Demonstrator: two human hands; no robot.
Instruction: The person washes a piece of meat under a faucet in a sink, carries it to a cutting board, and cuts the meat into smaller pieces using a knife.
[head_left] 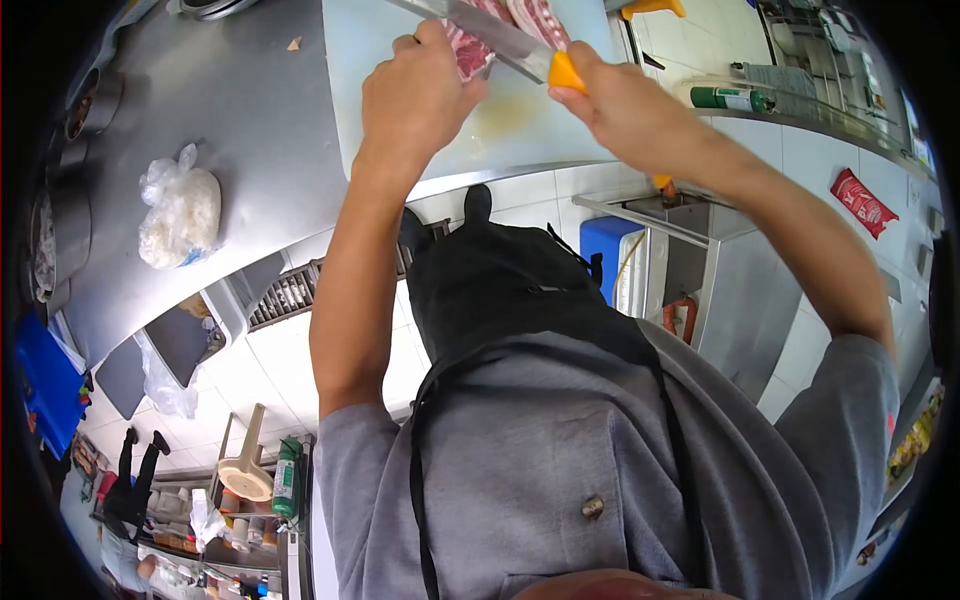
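So, going left to right: a few metal pots (68,235) are sitting along the far left edge, and down at the lower left another person (130,505) in dark trousers is standing by some shelving. A knotted plastic bag (182,215) with something whitish in it is resting on the steel counter (270,130), with a small pale scrap (294,44) lying further up.

Next, the left hand (415,90) is holding the near end of the raw meat (470,52) — fingers curling in, thumb sitting along its lower side. The meat is lying on the pale blue cutting board (530,125), up near the top of the view, and more reddish pieces are showing beyond the blade. A yellowish stain is marking the board just below.

The knife (508,42) is slanting across the meat, its blade running from upper left down to a yellow handle. The right hand (615,100) is gripping that handle, fingers closed around it — can't tell if the edge is actually biting into the meat, though.

Further right, another yellow handle (652,9) is poking out by the board's far corner, a green bottle (728,98) is lying on its side, and a red packet (864,203) is showing against the white tiles.
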